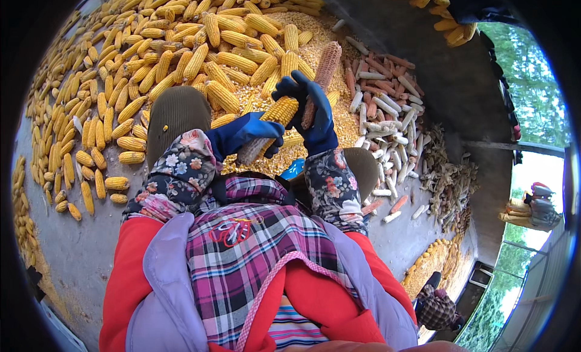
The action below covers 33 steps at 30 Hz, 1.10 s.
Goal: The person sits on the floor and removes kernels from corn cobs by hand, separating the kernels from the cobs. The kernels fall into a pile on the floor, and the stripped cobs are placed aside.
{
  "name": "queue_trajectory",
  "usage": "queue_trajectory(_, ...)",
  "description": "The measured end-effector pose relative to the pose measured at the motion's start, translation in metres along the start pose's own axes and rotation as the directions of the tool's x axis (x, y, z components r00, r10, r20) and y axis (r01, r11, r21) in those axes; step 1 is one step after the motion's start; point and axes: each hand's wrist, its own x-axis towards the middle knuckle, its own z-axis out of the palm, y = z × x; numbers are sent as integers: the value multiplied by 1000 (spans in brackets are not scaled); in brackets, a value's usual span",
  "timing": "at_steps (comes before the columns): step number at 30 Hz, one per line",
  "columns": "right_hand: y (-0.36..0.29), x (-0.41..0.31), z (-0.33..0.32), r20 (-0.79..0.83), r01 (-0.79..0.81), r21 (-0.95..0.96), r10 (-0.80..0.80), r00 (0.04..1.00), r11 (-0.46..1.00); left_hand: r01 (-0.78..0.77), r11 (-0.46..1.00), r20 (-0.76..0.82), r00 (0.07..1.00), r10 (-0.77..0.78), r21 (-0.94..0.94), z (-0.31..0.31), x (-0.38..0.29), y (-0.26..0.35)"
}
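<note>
My left hand (247, 132), in a blue work glove, is wrapped around a partly shelled ear of corn (282, 110). Yellow kernels cover its upper end, while the lower end poking out below the glove is mostly bare. Close beside it, my right hand (317, 114), gloved too, holds a reddish bare corn cob (327, 64) that points up and away from me. The right fingertips reach towards the ear's kernelled end; whether they touch it is hard to tell. Loose yellow kernels (290, 152) lie in a heap beneath both hands.
Whole ears of corn (181, 39) are piled ahead and to the left. Stripped red and white cobs (386, 102) form a heap on the right, near dry husks (449, 179). A blue object (292, 169) shows between my knees. Another person (438, 306) is at the lower right.
</note>
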Motion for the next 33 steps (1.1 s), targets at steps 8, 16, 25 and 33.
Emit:
queue_trajectory(8,18,-10,6,-186,-162,-236,119,975,958,209,971,-90,971,-220,-116,23,-8,-6)
queue_trajectory(16,40,-1,-24,-463,-300,-181,188,866,937,222,869,-475,880,18,443,17,20,-35)
queue_trajectory(25,48,20,-47,-548,-318,-239,143,824,918,317,483,-472,848,242,816,2,26,-40)
queue_trajectory(33,-6,14,-17,-389,-115,-406,-57,919,906,-24,960,-353,927,125,278,-31,55,-42)
